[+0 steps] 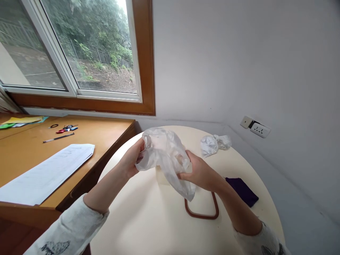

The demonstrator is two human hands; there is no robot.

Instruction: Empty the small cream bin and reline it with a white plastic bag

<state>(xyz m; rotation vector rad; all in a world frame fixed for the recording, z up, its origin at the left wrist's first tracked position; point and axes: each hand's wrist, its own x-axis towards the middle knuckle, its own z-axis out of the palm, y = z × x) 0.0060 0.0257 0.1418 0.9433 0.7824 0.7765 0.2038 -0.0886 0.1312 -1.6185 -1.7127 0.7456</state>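
Observation:
A thin, translucent white plastic bag (166,148) is held up between both hands above the round cream table (143,212). My left hand (134,157) grips its left side, with the fingertips hidden behind or inside the film. On the right, my right hand (195,171) pinches the bag between thumb and fingers, and a loose flap hangs below. Partly behind the bag is a pale yellowish boxy thing (162,177), mostly covered. Below my right hand lies a reddish-brown rounded loop (203,216), its upper part hidden.
A crumpled white plastic bag (212,143) lies toward the table's back right. A dark purple cloth-like piece (243,191) rests near the right edge. Left stands a wooden desk (106,131) with papers (61,166), a pen (58,138) and keys (67,128). Wall sockets (260,130) are at right.

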